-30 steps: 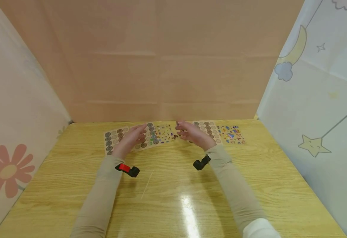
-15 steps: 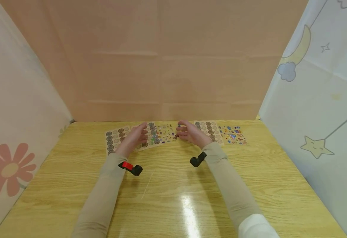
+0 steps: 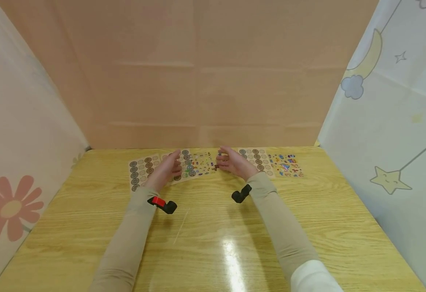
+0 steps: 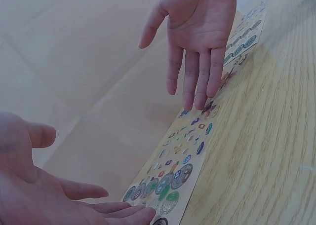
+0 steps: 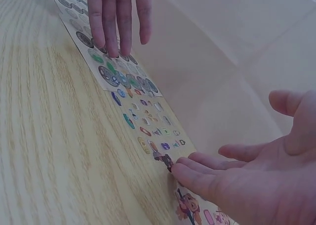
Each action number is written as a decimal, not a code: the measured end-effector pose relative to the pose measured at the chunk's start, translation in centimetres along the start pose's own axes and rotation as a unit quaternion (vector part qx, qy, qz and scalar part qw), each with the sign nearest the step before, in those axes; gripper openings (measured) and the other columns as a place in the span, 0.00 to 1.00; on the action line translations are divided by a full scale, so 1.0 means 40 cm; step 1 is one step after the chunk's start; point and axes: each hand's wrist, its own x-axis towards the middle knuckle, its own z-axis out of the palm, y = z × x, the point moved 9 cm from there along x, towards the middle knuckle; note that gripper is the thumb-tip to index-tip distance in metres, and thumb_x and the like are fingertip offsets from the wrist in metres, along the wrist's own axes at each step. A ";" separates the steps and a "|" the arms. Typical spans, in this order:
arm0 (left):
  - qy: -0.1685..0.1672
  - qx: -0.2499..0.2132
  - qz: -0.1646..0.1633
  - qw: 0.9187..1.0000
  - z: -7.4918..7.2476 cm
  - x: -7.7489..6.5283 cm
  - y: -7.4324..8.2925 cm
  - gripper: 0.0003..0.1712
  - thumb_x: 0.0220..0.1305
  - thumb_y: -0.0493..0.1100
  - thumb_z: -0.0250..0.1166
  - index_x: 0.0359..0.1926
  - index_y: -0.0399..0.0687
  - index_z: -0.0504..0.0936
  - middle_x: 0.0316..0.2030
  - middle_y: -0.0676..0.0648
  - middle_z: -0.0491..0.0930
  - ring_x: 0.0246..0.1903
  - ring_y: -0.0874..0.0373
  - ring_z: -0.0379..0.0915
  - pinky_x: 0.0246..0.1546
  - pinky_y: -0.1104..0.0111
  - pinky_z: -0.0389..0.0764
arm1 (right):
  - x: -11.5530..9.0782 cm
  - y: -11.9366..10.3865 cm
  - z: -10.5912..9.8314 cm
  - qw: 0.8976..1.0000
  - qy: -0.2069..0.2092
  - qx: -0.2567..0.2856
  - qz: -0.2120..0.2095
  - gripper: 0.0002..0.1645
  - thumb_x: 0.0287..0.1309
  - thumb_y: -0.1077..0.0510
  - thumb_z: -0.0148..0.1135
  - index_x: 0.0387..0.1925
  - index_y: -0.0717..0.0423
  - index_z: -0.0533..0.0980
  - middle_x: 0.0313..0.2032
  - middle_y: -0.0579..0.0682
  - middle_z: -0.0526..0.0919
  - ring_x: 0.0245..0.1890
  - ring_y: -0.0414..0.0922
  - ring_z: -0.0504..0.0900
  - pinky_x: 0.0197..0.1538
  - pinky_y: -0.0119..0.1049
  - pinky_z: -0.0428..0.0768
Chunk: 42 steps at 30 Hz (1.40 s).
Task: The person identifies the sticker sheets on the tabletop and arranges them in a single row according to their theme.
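Both hands are held over a row of sticker sheets at the back of the table, palms facing each other, with nothing in them. My left hand [image 3: 164,171] has its fingers extended above a sheet of round coin-like stickers [image 3: 137,174]. My right hand [image 3: 236,163], fingers likewise extended, is left of another round-sticker sheet [image 3: 262,160]. Between the hands lies a clear sheet of small colourful stickers [image 4: 185,141], overlapping the round ones at its left end. At the far right is a sheet of colourful cartoon stickers [image 3: 285,166]. Part of the row is hidden beneath the hands.
The wooden table [image 3: 205,227] meets a plain peach backdrop [image 3: 198,89] just behind the sheets. Patterned cloth walls stand at the left [image 3: 26,101] and right [image 3: 391,121]. Black wrist mounts [image 3: 163,203] are strapped over the sleeves.
My hands have shifted only slightly, the right forearm inward a little and the left a little to the right. The head view has moved slightly; the sticker sheets keep their arrangement.
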 end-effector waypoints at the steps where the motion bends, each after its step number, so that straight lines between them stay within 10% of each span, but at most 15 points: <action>1: -0.001 -0.006 -0.002 1.000 0.000 0.001 -0.003 0.43 0.73 0.61 0.45 0.74 0.39 0.43 0.71 0.31 0.44 0.69 0.39 0.47 0.67 0.53 0.57 | 0.001 0.001 0.001 1.000 -0.002 0.005 0.002 0.40 0.72 0.44 0.44 0.74 0.61 0.45 0.70 0.66 0.51 0.69 0.61 0.53 0.69 0.50 0.57; 42: 0.025 -0.219 -0.015 0.975 -0.036 0.035 -0.043 0.34 0.73 0.48 0.49 0.71 0.33 0.51 0.67 0.32 0.52 0.66 0.41 0.53 0.66 0.57 0.61 | 0.018 0.036 0.003 0.995 0.002 0.087 0.039 0.40 0.70 0.43 0.44 0.72 0.65 0.50 0.68 0.64 0.58 0.67 0.55 0.60 0.68 0.47 0.60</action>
